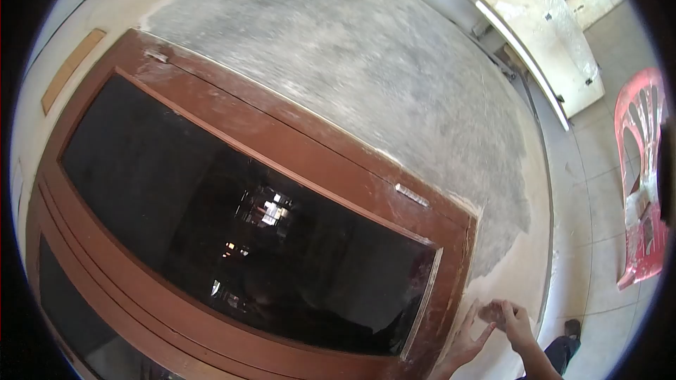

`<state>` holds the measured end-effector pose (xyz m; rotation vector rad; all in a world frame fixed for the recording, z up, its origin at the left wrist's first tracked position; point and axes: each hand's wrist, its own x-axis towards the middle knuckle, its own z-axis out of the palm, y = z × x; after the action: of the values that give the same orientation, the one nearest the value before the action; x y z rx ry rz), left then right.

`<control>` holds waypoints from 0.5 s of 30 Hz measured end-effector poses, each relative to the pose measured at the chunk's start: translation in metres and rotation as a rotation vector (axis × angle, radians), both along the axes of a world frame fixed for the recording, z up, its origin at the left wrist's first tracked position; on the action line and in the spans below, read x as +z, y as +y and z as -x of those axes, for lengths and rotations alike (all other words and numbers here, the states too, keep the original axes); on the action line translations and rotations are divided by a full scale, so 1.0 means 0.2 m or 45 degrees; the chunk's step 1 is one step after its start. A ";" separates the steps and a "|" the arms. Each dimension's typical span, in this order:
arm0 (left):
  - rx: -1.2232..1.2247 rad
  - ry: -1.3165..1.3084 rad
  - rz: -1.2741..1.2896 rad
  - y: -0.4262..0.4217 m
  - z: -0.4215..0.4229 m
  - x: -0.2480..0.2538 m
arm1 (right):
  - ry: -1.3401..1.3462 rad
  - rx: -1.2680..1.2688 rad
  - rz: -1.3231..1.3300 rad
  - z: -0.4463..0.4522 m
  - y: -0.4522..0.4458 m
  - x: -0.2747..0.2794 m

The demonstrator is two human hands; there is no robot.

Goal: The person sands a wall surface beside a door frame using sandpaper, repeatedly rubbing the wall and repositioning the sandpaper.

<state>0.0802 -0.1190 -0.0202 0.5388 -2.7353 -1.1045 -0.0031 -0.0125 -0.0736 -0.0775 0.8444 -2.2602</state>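
At the lower right, beside the window frame's corner, my right hand (517,327) pinches a small, thin brown piece (493,312) that looks like sandpaper. My left hand (470,338) is just to its left, fingers stretched out and thumb apart, close to the wall. Whether its fingertips touch the brown piece or the wall I cannot tell. Behind both hands is the pale wall surface (517,267). A large rough grey patch (338,49) covers much of the wall along the brown frame (282,141).
Dark glass panes (176,183) with reflections fill the brown frame, which has metal hinges (412,195). A wooden strip (72,70) is on the wall at left. A pale board (542,28), a red plastic chair (641,176) and floor tiles (605,211) are at right.
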 end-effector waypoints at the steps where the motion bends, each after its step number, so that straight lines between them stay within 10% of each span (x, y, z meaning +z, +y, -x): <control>1: -0.027 -0.006 -0.180 -0.03 0.00 -0.03 | 0.017 0.019 -0.035 -0.01 0.03 0.02; 10: -0.042 -0.004 -0.585 0.02 0.00 0.00 | 0.675 -0.381 -0.703 0.02 0.31 0.19; 13: 0.089 -0.113 -0.761 0.17 0.02 0.28 | 0.801 -0.080 -0.559 0.18 0.59 0.41; 15: 0.081 -0.334 -0.436 -0.05 -0.03 -0.01 | 0.992 0.227 -0.280 0.28 0.82 0.56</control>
<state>0.0858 -0.1290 -0.0227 0.8651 -2.7246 -1.6013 -0.0598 0.1518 0.0381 -0.9351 1.4067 -1.9399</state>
